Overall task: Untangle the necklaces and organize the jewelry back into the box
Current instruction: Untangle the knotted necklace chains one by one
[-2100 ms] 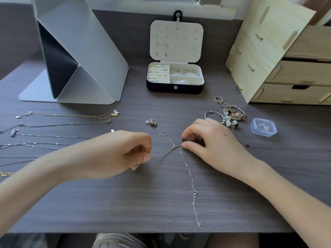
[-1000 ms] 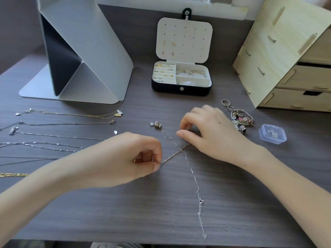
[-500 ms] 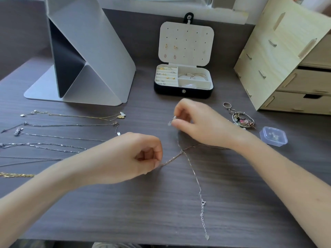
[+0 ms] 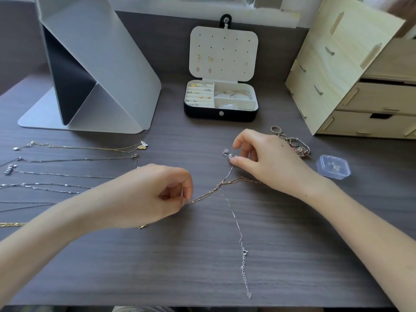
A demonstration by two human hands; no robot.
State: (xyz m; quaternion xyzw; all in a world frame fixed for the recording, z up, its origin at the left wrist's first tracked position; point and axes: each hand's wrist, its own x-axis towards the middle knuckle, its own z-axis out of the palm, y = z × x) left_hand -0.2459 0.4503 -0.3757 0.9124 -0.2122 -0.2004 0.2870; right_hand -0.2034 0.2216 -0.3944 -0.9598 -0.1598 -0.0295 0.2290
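Two necklaces cross at a knot in the middle of the dark table. My left hand pinches one end of the rose-gold chain. My right hand pinches the pendant end of the thin silver chain, whose clasp end trails toward the table's front edge. The open jewelry box stands behind, with earrings on its lid and rings and bangles in its compartments.
Several straightened necklaces lie in rows at the left. A charm bracelet and a ring sit beyond my right hand, next to a small clear plastic case. A grey folded stand is back left, wooden drawers back right.
My right hand left the knot, reached to the silver chain's pendant and took hold of it. My left hand kept its pinch on the rose-gold chain.
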